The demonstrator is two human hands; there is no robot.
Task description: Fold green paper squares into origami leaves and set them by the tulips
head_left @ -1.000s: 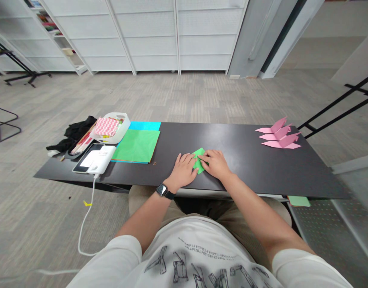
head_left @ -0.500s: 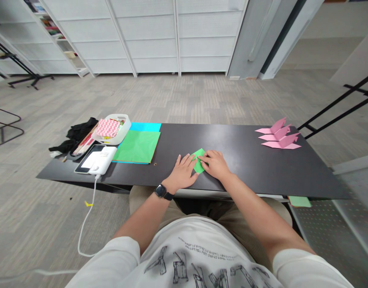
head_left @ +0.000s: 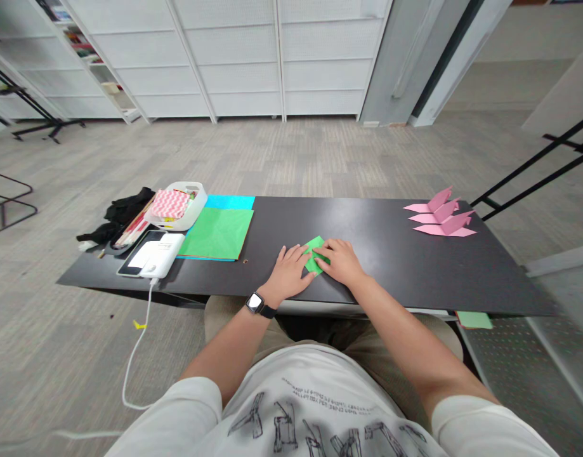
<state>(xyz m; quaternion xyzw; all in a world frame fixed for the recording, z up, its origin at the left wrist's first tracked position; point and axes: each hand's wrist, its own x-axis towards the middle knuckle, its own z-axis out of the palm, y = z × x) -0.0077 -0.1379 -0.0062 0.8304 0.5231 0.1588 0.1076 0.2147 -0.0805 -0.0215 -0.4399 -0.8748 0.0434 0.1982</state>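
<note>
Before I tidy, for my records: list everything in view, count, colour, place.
small folded paper: one, green, under both hands
square paper stack: one, green and blue, table's left
folded paper birds: three, pink, table's right
plastic basket: one, white, table's left
zigzag bundle: one, pink and white, in basket
crumpled fabric: count unclear, black, left end
rectangular screen device: one, dark, table's left
corded block: one, white, device's right
long table: one, black, centre
flat sheet: one, green, below tabletop, right
metal frames: several, black, both sides
panelled cabinets: several, white, background
square wristwatch: one, black, left wrist
left hand: one, bare, on paper
right hand: one, bare, on paper
</note>
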